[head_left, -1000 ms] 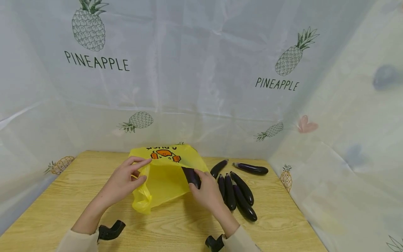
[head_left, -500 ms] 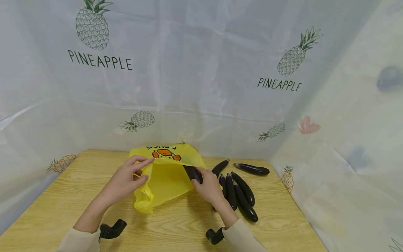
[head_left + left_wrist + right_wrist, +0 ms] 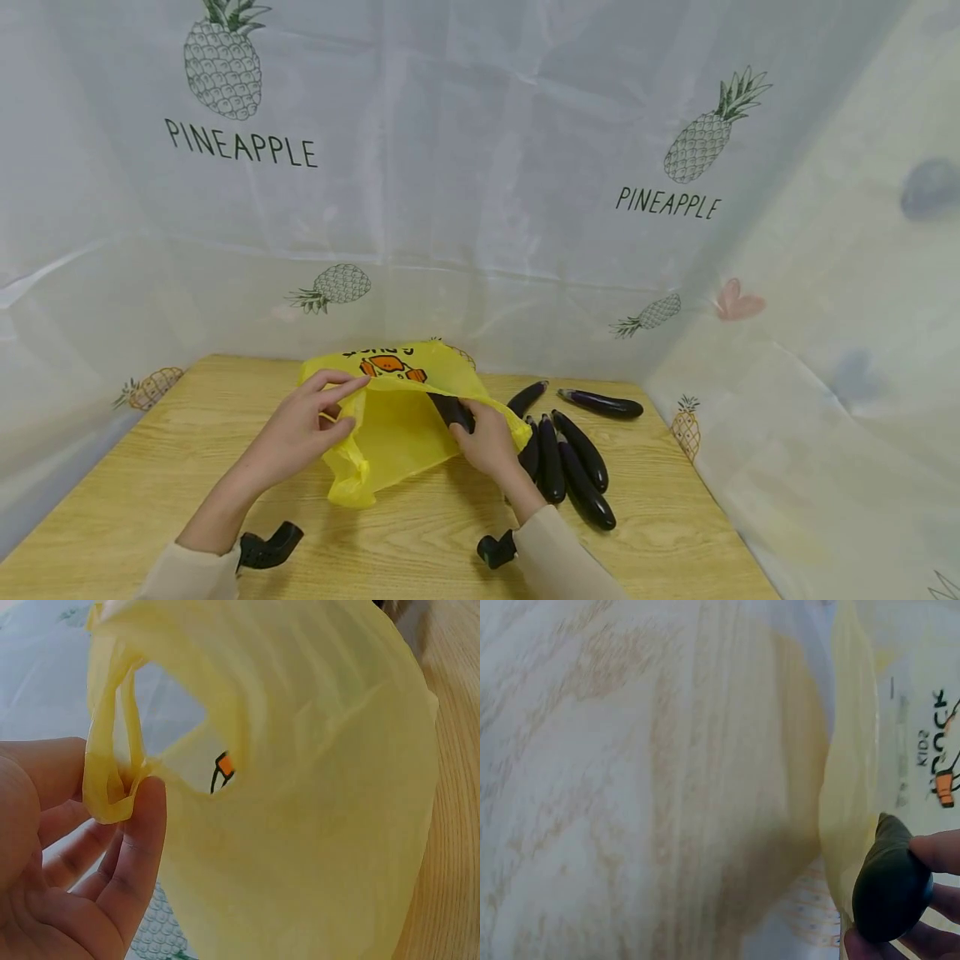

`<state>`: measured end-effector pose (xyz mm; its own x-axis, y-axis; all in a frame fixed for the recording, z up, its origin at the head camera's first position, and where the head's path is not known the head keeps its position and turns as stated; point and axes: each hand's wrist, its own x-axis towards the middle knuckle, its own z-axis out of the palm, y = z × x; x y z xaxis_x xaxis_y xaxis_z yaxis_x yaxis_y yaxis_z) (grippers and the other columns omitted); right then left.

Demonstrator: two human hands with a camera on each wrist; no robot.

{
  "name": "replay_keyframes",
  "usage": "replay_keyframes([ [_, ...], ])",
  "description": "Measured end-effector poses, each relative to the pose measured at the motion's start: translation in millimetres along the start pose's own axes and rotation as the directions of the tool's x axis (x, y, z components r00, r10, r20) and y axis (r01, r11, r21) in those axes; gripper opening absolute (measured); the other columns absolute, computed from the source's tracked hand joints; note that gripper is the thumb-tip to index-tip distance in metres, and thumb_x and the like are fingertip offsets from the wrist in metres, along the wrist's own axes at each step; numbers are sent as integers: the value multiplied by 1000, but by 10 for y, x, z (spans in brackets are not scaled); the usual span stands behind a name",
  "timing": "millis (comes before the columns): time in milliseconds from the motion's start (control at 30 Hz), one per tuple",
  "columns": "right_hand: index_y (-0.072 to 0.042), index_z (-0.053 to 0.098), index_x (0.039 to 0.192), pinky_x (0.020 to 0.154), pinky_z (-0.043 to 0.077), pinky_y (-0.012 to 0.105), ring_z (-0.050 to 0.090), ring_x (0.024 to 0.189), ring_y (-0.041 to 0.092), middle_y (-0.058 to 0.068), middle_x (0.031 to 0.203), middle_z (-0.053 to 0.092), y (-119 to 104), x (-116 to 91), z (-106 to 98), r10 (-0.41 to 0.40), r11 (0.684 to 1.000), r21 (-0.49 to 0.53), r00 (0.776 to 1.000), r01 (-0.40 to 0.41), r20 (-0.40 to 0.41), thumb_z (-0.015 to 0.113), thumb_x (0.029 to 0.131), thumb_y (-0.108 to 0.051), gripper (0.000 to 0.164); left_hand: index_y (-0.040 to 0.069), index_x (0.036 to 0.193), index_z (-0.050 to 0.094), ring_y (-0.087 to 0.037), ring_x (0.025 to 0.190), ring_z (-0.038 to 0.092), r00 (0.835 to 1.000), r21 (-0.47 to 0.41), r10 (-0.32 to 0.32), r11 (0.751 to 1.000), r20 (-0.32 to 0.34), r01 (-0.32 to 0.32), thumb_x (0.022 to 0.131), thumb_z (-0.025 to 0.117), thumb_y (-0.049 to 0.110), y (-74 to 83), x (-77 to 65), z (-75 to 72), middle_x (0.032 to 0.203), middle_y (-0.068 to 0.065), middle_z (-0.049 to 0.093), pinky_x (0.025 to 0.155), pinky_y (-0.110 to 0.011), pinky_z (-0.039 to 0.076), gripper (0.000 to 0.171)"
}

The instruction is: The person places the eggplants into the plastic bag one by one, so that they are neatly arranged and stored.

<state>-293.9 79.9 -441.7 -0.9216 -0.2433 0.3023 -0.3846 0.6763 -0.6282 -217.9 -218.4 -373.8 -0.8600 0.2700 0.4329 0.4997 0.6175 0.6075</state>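
Note:
A yellow plastic bag [image 3: 397, 429] with an orange cartoon print stands on its side, its mouth facing the person. My left hand [image 3: 300, 433] pinches the bag at its left side; the left wrist view shows a looped handle [image 3: 112, 802] between thumb and finger. In my right hand [image 3: 491, 442] is a dark purple eggplant [image 3: 452, 410], gripped near its thick end. Its far end reaches into the bag's mouth and is hidden under the upper layer. Seen from the right wrist, the held eggplant [image 3: 892, 892] lies against the bag's edge.
Several more eggplants [image 3: 576, 475] lie on the wooden table [image 3: 667, 517] right of the bag, two of them [image 3: 600, 404] farther back. A pineapple-print sheet [image 3: 480, 200] encloses the table behind and at the sides. Black wrist mounts [image 3: 270, 546] sit under both sleeves.
My right hand has pushed the eggplant slightly farther into the bag, moving a little left. The bag's right edge now overlaps the hand's wrist side. My left hand has barely moved.

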Motion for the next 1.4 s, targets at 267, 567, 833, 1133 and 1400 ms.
replay_keyframes([
  [267,0,69,138,101,55,55,66,123,40,19,132,71,142,-2,121,36,998,-44,999,-36,6,71,101,-16,41,9,156,56,-10,82,59,1000,2,-1,1000,-19,1,100,71,4,8,0,-32,148,-11,52,65,-26,52,58],
  [567,-3,61,149,93,56,48,69,113,34,19,134,70,179,-26,111,20,997,-71,998,-16,56,70,96,-11,54,9,155,57,-8,86,62,1000,-11,13,1000,-22,-13,100,71,6,63,-6,-47,147,-10,53,67,-26,54,57],
  [833,-6,55,155,107,51,55,60,134,40,18,147,62,187,42,220,74,996,40,997,-73,-18,68,103,-16,54,11,155,57,-9,86,62,1000,-4,2,1000,-28,-2,100,71,6,59,-19,-45,147,-7,53,68,-26,54,58],
  [1133,-5,52,156,113,44,60,54,139,45,22,150,58,178,70,267,166,985,61,986,-164,-19,66,105,-16,54,14,155,57,-9,88,62,999,11,15,1000,-36,-14,99,72,6,80,-19,-51,147,-6,54,70,-26,55,58],
  [1400,-6,56,154,108,50,57,61,131,42,19,146,63,140,85,300,125,992,-34,992,-125,0,70,103,-20,54,12,155,58,-7,86,62,998,2,45,999,-38,-45,99,72,5,104,-31,-55,146,-8,54,72,-26,56,58],
])
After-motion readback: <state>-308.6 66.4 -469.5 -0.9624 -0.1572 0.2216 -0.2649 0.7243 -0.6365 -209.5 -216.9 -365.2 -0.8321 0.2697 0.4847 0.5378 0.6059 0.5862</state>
